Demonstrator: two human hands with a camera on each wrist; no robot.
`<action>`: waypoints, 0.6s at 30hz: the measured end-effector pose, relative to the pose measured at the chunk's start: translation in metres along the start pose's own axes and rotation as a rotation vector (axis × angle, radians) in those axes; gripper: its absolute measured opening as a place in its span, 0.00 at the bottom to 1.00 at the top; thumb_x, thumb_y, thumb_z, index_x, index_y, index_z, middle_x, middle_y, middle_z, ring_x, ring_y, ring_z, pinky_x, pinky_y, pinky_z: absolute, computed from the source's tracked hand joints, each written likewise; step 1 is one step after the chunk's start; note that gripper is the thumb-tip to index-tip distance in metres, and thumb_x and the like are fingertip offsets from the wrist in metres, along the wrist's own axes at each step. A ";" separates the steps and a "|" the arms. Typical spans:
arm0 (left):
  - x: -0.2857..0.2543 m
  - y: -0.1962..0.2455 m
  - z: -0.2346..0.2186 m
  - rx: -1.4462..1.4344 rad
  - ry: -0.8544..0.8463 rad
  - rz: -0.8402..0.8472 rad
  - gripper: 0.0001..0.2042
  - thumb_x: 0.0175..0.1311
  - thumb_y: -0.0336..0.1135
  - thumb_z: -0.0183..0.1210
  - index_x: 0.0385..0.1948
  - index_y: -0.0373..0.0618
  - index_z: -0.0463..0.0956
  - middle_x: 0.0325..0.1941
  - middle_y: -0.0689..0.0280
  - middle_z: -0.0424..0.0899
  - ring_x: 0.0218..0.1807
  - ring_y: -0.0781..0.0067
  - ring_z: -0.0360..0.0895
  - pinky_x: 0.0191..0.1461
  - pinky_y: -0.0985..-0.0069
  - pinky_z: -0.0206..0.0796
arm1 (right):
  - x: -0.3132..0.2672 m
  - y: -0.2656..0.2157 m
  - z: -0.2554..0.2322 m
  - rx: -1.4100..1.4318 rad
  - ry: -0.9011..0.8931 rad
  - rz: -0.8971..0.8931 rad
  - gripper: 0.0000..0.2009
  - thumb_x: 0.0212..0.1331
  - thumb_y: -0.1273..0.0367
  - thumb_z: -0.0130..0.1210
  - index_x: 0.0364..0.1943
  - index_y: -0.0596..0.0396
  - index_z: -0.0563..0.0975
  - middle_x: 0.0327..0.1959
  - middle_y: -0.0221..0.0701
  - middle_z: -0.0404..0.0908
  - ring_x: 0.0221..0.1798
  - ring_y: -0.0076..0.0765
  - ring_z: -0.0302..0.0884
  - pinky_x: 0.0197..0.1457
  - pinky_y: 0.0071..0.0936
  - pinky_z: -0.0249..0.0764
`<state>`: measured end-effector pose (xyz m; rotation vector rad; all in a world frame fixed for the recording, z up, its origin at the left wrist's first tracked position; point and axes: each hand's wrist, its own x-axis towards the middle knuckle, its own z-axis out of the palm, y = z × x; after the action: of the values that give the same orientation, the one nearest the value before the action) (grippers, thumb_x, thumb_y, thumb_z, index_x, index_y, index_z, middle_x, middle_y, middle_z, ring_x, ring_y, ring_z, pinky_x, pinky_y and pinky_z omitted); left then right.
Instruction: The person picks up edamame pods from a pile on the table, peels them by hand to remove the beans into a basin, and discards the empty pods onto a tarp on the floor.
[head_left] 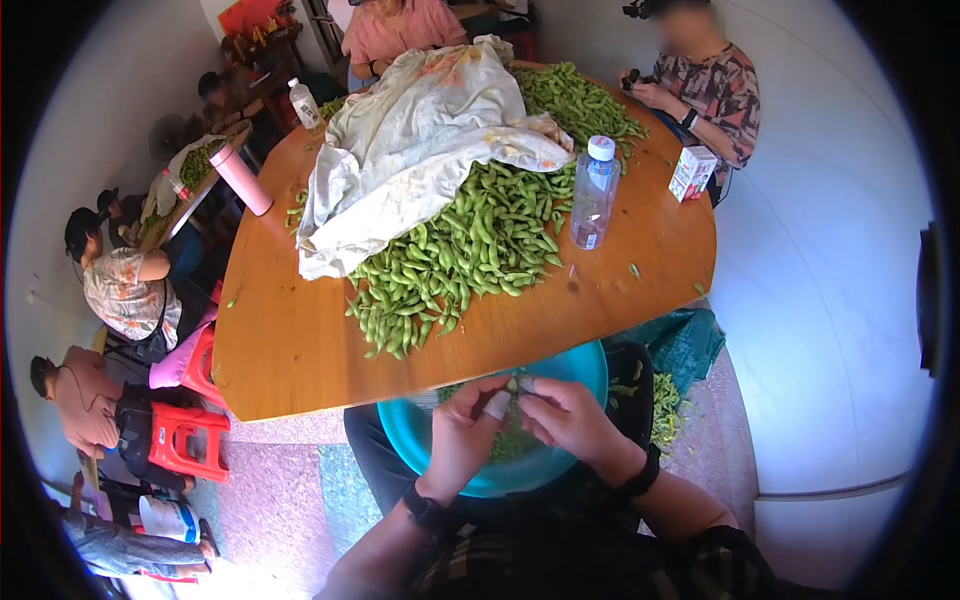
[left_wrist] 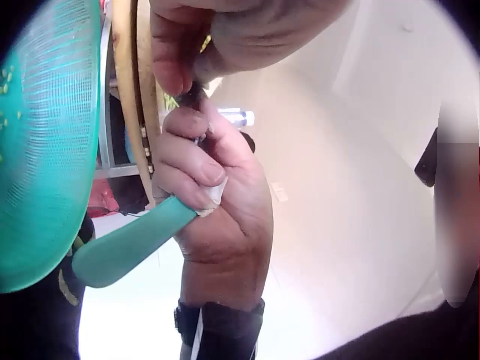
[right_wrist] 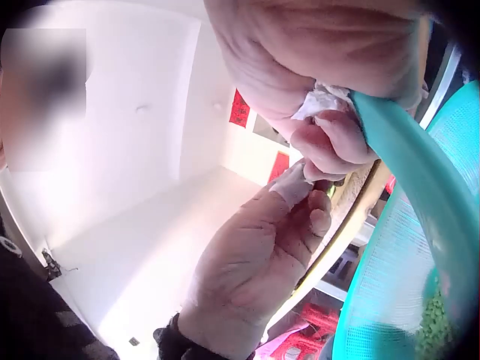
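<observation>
Over a teal basin (head_left: 395, 420), both hands meet at the fingertips in the head view. My left hand (head_left: 462, 432), white tape on its thumb, pinches a small green piece, seemingly a pod (head_left: 513, 384). My right hand (head_left: 585, 432) touches the same spot. In the left wrist view, the right hand (left_wrist: 214, 176) curls its lower fingers round a green handle (left_wrist: 135, 244), beside a wrap of white tape. The right wrist view shows this handle (right_wrist: 409, 154) too, with the left hand (right_wrist: 251, 255) below. Fingers hide most of the piece and the handle's far end.
A heap of green pods (head_left: 450, 250) lies on the wooden table (head_left: 290, 350), partly under a stained cloth (head_left: 400, 130). A clear bottle (head_left: 594, 200), pink flask (head_left: 242, 180) and small carton (head_left: 692, 173) stand around it. Other people sit nearby; red stools (head_left: 190, 438) are at left.
</observation>
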<state>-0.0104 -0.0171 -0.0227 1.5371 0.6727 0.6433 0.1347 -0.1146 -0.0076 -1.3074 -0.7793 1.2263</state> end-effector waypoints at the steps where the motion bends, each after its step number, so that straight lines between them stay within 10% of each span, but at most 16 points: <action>1: -0.001 0.001 0.002 -0.118 -0.007 -0.035 0.12 0.67 0.24 0.56 0.51 0.37 0.77 0.43 0.67 0.83 0.39 0.83 0.78 0.39 0.82 0.72 | -0.001 0.000 -0.001 -0.038 0.011 -0.013 0.08 0.69 0.70 0.49 0.34 0.61 0.74 0.23 0.26 0.75 0.19 0.16 0.67 0.22 0.18 0.63; 18: 0.000 -0.007 -0.009 -0.350 -0.038 -0.141 0.11 0.65 0.22 0.57 0.48 0.39 0.79 0.42 0.66 0.84 0.35 0.81 0.78 0.39 0.81 0.72 | -0.009 -0.010 -0.004 0.038 -0.071 0.106 0.09 0.69 0.68 0.50 0.32 0.60 0.74 0.24 0.28 0.75 0.19 0.16 0.65 0.21 0.16 0.59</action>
<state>-0.0174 -0.0107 -0.0286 1.1653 0.5980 0.5888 0.1388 -0.1223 0.0033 -1.2934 -0.7418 1.3719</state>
